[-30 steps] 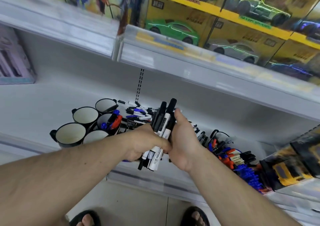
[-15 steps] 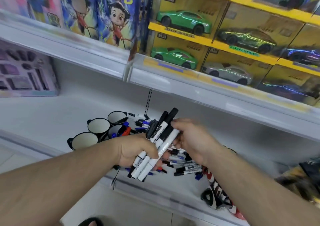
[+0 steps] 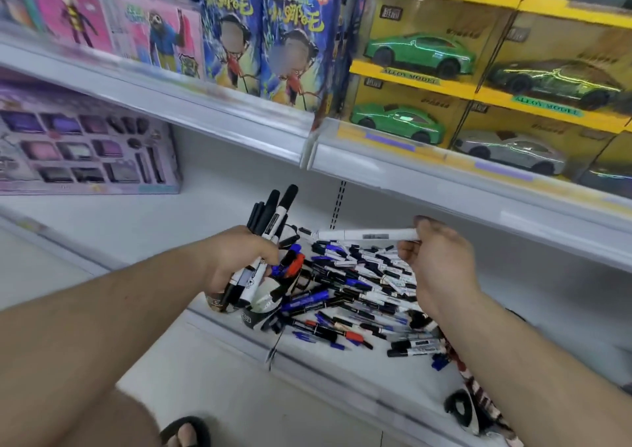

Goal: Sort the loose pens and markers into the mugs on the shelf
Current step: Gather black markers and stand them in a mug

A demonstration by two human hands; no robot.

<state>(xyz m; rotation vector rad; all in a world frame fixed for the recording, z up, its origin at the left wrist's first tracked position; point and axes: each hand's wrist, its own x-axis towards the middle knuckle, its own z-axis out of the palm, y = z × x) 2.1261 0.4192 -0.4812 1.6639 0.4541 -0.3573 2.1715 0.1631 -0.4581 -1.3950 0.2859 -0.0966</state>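
The left hand (image 3: pixel 239 258) clutches a bundle of black markers (image 3: pixel 270 217), likely gathered by colour. The right hand (image 3: pixel 437 258) pinches a single white marker (image 3: pixel 362 234) above the loose pile (image 3: pixel 359 285).

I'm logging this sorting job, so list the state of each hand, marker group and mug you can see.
left hand: grips a bundle of markers
bundle of markers: upright, tilted, black caps up
right hand: pinches a single white marker
single white marker: level, lifted above the pile
loose pile: scattered flat on the shelf
mug: already holds red and blue markers
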